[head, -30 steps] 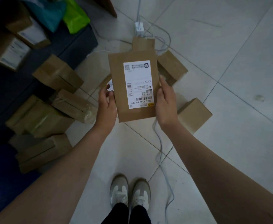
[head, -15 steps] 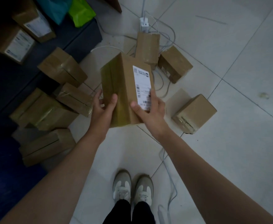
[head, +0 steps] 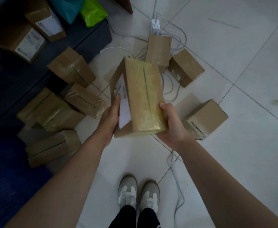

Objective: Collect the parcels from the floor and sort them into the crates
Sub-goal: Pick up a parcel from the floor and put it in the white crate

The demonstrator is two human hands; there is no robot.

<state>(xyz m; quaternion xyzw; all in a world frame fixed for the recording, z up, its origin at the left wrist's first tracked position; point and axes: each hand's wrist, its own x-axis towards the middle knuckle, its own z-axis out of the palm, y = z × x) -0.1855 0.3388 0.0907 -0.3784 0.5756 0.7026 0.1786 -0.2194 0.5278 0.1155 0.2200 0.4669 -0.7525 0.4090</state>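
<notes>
I hold a brown cardboard parcel (head: 141, 96) in front of me, above the floor. Its taped face points up and its white label faces left. My left hand (head: 111, 119) grips the label side, and my right hand (head: 171, 124) cups the near right corner from below. Several more brown parcels lie on the tiled floor: three behind and to the right (head: 158, 50) (head: 186, 66) (head: 205, 117), and a cluster at the left (head: 72, 68) (head: 84, 99) (head: 52, 145). A dark crate (head: 92, 41) at the upper left holds labelled parcels (head: 47, 22).
White cables (head: 173, 84) and a power strip (head: 155, 26) run across the floor among the parcels and past my shoes (head: 138, 195). Green and teal bags (head: 92, 12) sit at the top by the crate. A dark blue surface (head: 1, 170) fills the lower left.
I have rotated the parcel in my hands: the label first faced me, then turned to the right, and now sits on the left side with the taped face up.
</notes>
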